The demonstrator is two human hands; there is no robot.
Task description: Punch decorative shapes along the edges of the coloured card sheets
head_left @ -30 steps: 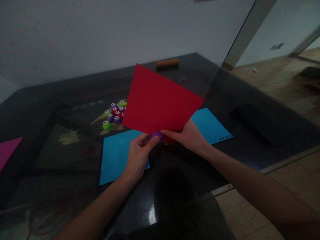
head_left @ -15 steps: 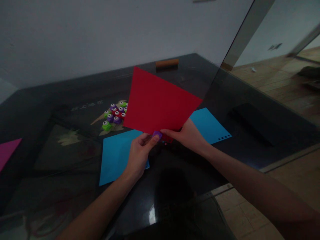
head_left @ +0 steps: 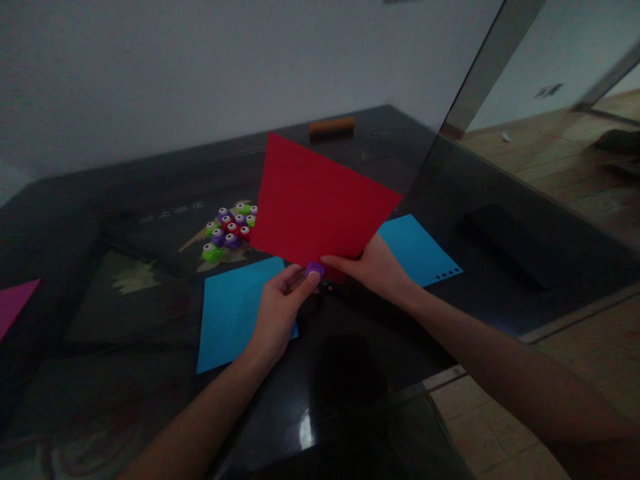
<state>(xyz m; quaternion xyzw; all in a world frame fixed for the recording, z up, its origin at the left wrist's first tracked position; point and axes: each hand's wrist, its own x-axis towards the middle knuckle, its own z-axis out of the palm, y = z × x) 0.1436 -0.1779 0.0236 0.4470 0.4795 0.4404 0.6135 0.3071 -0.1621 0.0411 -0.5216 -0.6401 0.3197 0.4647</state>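
Observation:
My right hand [head_left: 377,267] pinches a red sheet of paper [head_left: 325,200] by its near edge, thumb on top and the other fingers hidden beneath. The sheet is tilted up above the table. My left hand [head_left: 280,300] is closed around a small purple craft punch [head_left: 315,269], its thumb pressing on the top. The punch sits at the sheet's near edge; how far the paper goes into it I cannot tell. Close to the right thumb, dark holes show along that edge. Tiny paper bits [head_left: 329,287] lie on the table below.
Blue sheets lie on the dark glossy table, one on the left [head_left: 230,313] and one on the right [head_left: 420,250] with holes in its edge. Behind the left one are several green, purple and red punches [head_left: 231,228]. A brown roll [head_left: 331,127] and pink paper [head_left: 17,303] lie farther out.
Both hands, the punch and the red sheet keep nearly the same place and pose. The whole view has shifted very slightly.

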